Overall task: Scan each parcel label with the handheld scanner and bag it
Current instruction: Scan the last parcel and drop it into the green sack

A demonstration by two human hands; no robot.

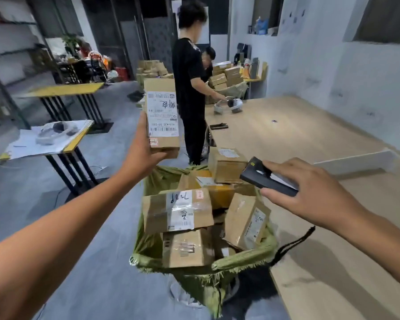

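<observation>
My left hand (142,144) grips the lower end of a tall cardboard parcel (162,116) and holds it upright above the bag, its white label (162,113) facing me. My right hand (310,192) holds the black handheld scanner (267,177), which points left towards the parcel, an arm's width away from it. Below both hands stands a green woven bag (245,259), open at the top and filled with several brown cardboard parcels (177,210). One more parcel (226,165) lies at the table's near left corner beside the bag.
A long pale wooden table (310,130) runs along the right. A person in black (189,88) stands at its left side, and a second person is behind. Two yellow-topped tables (65,91) stand on the left; stacked boxes (226,77) are at the back.
</observation>
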